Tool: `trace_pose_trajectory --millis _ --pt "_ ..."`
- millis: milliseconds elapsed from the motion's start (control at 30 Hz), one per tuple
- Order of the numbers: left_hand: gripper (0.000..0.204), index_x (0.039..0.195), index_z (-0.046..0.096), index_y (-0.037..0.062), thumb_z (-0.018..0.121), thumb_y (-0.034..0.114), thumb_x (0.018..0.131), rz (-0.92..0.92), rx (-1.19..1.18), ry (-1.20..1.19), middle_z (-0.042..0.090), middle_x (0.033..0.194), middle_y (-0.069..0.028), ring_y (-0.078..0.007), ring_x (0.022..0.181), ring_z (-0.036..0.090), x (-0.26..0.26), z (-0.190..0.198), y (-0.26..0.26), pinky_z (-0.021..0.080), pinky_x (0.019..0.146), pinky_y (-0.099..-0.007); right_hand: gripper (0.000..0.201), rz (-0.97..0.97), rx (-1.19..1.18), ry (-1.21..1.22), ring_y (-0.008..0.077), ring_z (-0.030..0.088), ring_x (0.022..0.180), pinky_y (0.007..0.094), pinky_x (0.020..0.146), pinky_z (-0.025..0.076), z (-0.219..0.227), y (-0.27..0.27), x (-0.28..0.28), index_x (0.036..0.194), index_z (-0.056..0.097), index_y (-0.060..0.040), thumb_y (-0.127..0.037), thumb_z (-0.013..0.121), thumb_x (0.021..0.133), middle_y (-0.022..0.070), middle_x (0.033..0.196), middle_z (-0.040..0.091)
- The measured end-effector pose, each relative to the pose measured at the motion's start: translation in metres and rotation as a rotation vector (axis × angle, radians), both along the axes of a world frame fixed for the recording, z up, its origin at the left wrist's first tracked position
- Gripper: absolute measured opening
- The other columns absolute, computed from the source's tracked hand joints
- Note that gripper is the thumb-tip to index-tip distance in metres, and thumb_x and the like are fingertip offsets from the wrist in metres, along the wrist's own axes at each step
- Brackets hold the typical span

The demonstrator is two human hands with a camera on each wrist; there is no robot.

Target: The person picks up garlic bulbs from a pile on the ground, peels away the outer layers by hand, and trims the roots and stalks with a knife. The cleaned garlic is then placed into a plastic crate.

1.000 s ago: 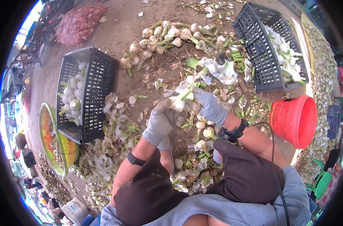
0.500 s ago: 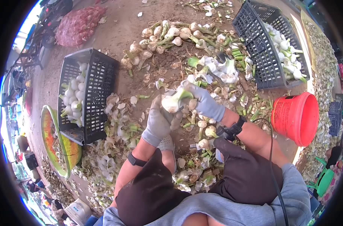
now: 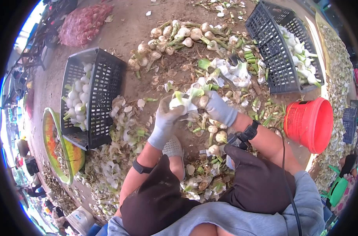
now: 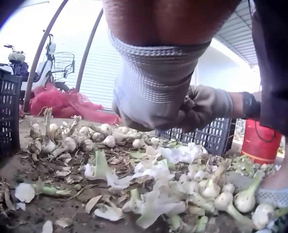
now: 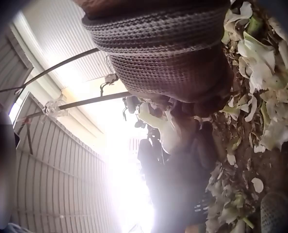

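Between my gloved hands is a white garlic bulb point(image 3: 176, 103) with a short green stem. My left hand point(image 3: 163, 120) grips the bulb from the left with curled fingers. From the other side my right hand point(image 3: 221, 111) pinches a strip of outer garlic skin point(image 3: 196, 93), green at its end, which stands away from the stem. In the right wrist view the pale garlic point(image 5: 171, 138) shows between the gloves, partly in shadow. The left glove point(image 4: 151, 94) hides the bulb in the left wrist view.
Black crates of peeled garlic stand left point(image 3: 104, 98) and right point(image 3: 267, 51). Untrimmed garlic bulbs point(image 3: 184, 33) lie ahead on the dirt. Skins and stem pieces point(image 3: 120, 165) cover the ground around my feet. A red bucket point(image 3: 300, 122) sits right, near a black cable point(image 3: 286, 173).
The bulb has turned in my left hand, its stem now pointing up. My right hand has drawn a strip of skin to the right, away from the stem.
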State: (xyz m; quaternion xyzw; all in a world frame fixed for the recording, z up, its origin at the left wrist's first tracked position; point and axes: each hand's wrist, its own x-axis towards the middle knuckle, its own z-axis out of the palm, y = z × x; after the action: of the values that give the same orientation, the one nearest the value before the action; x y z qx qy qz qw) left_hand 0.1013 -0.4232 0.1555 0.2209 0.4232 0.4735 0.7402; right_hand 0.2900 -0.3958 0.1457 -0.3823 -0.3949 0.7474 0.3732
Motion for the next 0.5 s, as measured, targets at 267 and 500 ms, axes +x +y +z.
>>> trace_pose_trajectory --millis 267,500 --pt "0.071 0.137 0.041 0.0017 0.072 0.023 0.077 -0.163 0.167 -0.180 0.059 0.118 -0.0103 -0.0230 0.103 0.060 -0.016 0.006 -0.002 0.050 0.085 -0.0363 0.027 0.259 -0.211 0.177 0.0188 0.061 0.074 0.0347 0.071 0.050 -0.010 0.044 -0.011 0.086 0.063 -0.0016 -0.026 0.057 0.096 0.0043 0.078 0.064" --pt "0.061 0.129 0.048 0.0027 0.055 0.050 0.090 -0.113 0.124 0.365 0.061 0.107 -0.0105 -0.0190 0.086 0.061 -0.020 -0.005 0.003 0.049 0.069 -0.0276 0.034 0.091 0.264 0.058 0.0122 0.060 0.093 0.0292 0.081 0.052 0.004 0.007 -0.018 0.113 0.055 -0.0039 -0.022 0.069 0.088 0.0038 0.103 0.062"
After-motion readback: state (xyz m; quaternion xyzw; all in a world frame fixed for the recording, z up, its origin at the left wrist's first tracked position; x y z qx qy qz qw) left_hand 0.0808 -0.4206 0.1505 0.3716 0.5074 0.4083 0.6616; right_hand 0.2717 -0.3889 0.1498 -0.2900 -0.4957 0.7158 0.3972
